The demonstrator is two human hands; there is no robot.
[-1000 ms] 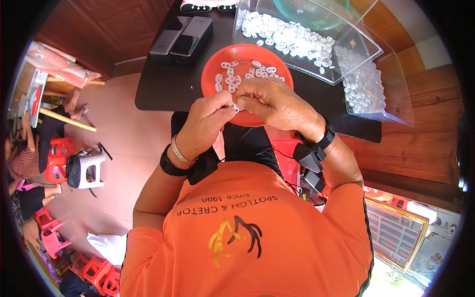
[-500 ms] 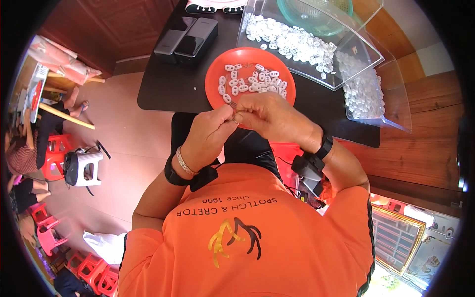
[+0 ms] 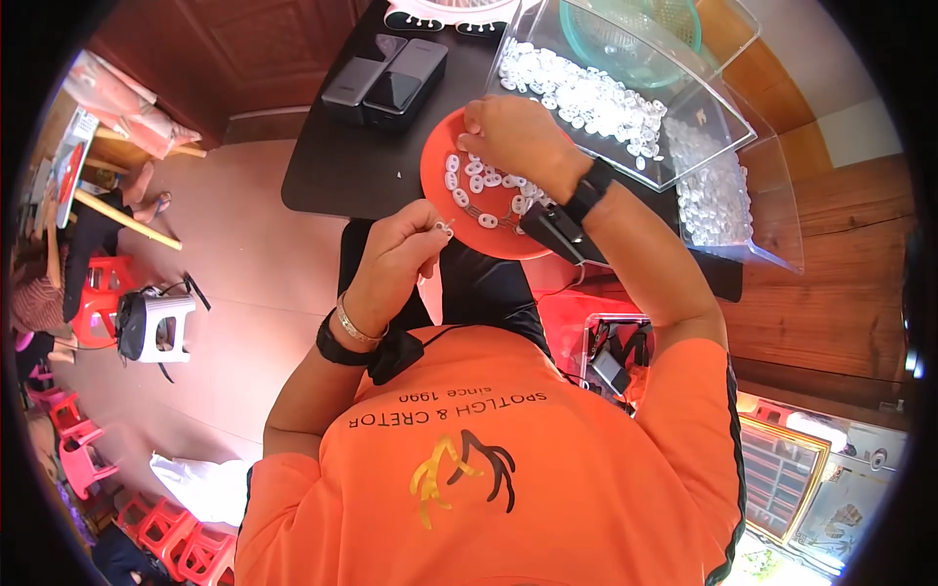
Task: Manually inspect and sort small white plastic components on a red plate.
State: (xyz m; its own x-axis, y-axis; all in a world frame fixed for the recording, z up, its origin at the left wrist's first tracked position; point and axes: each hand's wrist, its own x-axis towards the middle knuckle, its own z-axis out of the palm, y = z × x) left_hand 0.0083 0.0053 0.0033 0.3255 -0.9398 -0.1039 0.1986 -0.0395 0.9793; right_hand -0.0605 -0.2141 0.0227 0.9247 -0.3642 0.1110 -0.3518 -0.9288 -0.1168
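Observation:
My left hand [image 3: 396,259] is closed in front of the red plate, its thumb and finger pinching a small white two-holed piece [image 3: 445,229]. Over the far left part of the red plate [image 3: 437,146] is my right hand [image 3: 518,137], fingers curled down; whatever they hold is hidden. Several more white two-holed oval pieces [image 3: 488,222] lie on the plate, some seemingly joined into a curved row by thin metal links [image 3: 473,210]. My right hand and wrist cover part of the plate.
Clear bins of white pieces [image 3: 586,93] and translucent pieces [image 3: 713,195] stand at the right of the black table [image 3: 332,181]. A green basket [image 3: 635,39] sits behind, and grey boxy devices [image 3: 405,83] at the far left. Stools [image 3: 161,332] and other people are on the left.
My hands were together at the plate's near edge; now they are apart. The right has moved to the plate's far side; the left has drawn slightly back with a white piece.

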